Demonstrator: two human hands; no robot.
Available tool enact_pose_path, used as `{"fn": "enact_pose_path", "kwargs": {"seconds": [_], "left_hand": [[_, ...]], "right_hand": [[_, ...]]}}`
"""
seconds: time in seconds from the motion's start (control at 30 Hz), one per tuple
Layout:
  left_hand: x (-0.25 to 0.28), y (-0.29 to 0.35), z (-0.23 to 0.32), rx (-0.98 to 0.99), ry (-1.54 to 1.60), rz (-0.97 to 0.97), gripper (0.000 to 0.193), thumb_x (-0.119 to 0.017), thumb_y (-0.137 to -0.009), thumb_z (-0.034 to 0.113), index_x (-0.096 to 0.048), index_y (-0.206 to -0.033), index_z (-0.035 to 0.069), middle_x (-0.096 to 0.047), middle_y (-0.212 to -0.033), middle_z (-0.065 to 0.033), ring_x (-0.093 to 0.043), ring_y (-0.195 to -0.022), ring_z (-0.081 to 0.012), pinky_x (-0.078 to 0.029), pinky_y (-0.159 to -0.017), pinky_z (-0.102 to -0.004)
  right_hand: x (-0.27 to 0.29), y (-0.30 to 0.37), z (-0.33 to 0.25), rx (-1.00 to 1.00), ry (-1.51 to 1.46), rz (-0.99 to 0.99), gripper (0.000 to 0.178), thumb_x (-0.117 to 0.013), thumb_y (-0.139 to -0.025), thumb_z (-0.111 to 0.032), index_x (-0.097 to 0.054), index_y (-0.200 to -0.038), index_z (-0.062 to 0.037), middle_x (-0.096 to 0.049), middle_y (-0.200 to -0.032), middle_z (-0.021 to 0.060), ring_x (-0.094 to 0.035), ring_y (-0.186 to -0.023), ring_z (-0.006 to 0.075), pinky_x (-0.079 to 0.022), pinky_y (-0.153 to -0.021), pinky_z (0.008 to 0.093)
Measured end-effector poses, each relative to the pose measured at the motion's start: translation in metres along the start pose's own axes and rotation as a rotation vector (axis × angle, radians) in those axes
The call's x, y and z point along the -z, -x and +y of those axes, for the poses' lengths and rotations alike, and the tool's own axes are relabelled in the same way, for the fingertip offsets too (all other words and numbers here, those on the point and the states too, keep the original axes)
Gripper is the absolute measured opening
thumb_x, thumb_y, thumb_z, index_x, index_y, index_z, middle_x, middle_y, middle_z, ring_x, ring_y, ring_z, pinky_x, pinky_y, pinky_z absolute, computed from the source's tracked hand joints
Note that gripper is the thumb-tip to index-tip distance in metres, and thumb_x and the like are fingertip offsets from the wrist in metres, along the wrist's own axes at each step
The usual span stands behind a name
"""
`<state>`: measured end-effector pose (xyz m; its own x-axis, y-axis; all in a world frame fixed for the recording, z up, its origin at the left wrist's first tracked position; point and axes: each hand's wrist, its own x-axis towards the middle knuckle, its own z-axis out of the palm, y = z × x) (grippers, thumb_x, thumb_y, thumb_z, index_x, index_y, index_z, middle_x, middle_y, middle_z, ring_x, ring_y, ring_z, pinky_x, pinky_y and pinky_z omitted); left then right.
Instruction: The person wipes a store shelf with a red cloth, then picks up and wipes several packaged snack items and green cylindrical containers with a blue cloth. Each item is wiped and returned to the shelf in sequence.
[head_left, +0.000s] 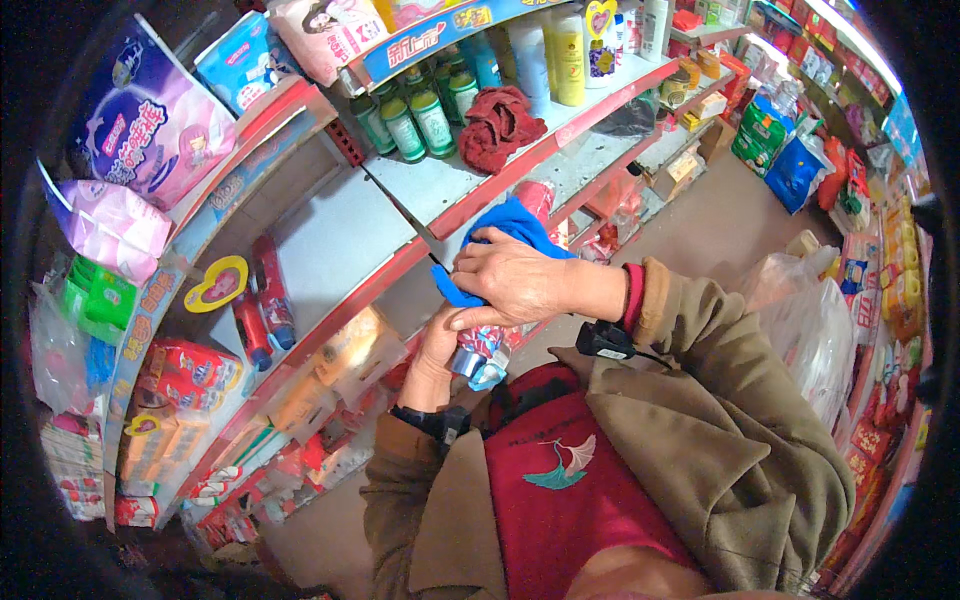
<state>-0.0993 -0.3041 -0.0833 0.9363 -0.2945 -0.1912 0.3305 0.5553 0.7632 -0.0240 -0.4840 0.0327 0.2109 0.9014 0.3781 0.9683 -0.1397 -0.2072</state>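
Shop shelves (400, 190) with red edges curve across the background. Before them, the person's left hand (435, 355) is wrapped around the lower part of a small tube-like package (480, 350), silvery with red and blue print. The right hand (510, 280) presses a blue cloth (515, 225) over the package's top, fingers closed on the cloth. On the upper shelf stand green bottles (410, 120), a crumpled red cloth (497, 125) and a yellow bottle (568, 55).

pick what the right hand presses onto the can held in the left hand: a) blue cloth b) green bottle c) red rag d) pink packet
a, the right hand presses a blue cloth over the top of the can, which the left hand holds from below.
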Motion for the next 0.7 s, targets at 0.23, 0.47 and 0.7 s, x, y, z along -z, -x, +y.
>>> {"fn": "enact_pose_path", "kwargs": {"seconds": [0.23, 0.47, 0.7], "left_hand": [[0.000, -0.006, -0.005, 0.068, 0.009, -0.119, 0.056, -0.057, -0.095, 0.038, -0.047, -0.134, -0.002, -0.061, -0.121, -0.0146, -0.064, -0.104, -0.0222, -0.055, -0.089, -0.0348], [-0.025, 0.008, 0.013, 0.012, 0.085, -0.080, 0.055, -0.056, -0.095, 0.034, -0.048, -0.132, -0.005, -0.065, -0.113, -0.0200, -0.068, -0.096, -0.0291, -0.058, -0.084, -0.0383], [-0.032, 0.010, 0.029, -0.120, 0.151, -0.049, 0.049, -0.054, -0.092, 0.027, -0.051, -0.129, -0.006, -0.067, -0.104, -0.0229, -0.069, -0.088, -0.0320, -0.058, -0.076, -0.0390]], "right_hand": [[0.001, -0.010, 0.009, -0.080, -0.341, -0.061, 0.064, -0.061, -0.087, -0.058, -0.061, -0.104, 0.0038, -0.064, -0.086, 0.0214, -0.062, -0.086, 0.0391, -0.047, -0.083, 0.0468], [0.023, 0.006, 0.008, -0.015, -0.404, 0.485, 0.030, -0.064, -0.092, -0.028, -0.065, -0.104, -0.0013, -0.066, -0.097, 0.0181, -0.065, -0.092, 0.0347, -0.052, -0.081, 0.0421], [0.017, 0.055, 0.005, -0.665, -0.627, 0.471, 0.027, -0.060, -0.098, -0.027, -0.064, -0.102, -0.0010, -0.065, -0.085, 0.0050, -0.060, -0.079, 0.0112, -0.050, -0.070, 0.0302]]}}
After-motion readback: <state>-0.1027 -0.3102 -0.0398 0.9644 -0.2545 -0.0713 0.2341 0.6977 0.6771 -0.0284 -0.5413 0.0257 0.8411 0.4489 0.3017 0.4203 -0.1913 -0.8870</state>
